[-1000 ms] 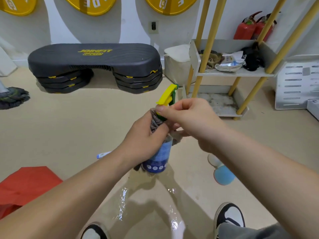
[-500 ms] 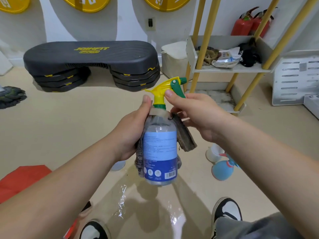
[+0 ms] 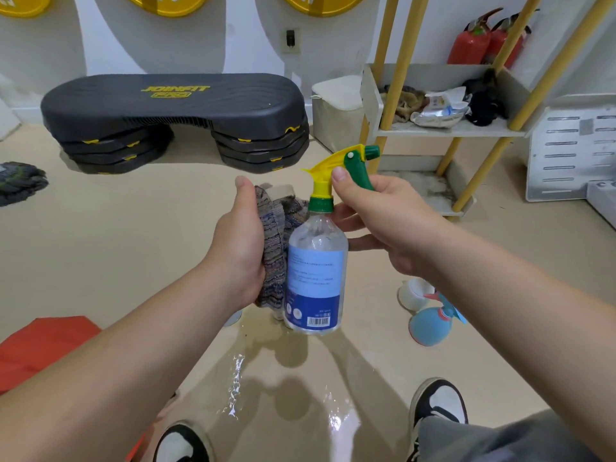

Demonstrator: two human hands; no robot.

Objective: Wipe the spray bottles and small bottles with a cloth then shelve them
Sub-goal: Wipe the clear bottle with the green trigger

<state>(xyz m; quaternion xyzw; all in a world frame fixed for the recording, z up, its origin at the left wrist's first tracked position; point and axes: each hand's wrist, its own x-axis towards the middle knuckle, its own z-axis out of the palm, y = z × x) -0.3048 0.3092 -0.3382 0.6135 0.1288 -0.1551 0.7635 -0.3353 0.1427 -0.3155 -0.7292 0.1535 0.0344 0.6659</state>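
Bottle (image 3: 315,261) at frame centre, upright, held clear of the floor (image 3: 100,245). Right hand (image 3: 383,225) curls round its neck below the trigger, thumb on top; probably to steady it and leave the body bare. Left hand (image 3: 240,248) clasps bunched cloth (image 3: 276,235) against the bottle's left flank, apparently for wiping. Shelf (image 3: 450,130) upper right, well apart. Blue bottle (image 3: 430,325) on floor, lower right.

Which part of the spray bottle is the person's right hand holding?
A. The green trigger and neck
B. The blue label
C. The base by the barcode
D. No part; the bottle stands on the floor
A: the right hand curls round the green trigger by the neck of the spray bottle, while the left hand holds the cloth beside it.
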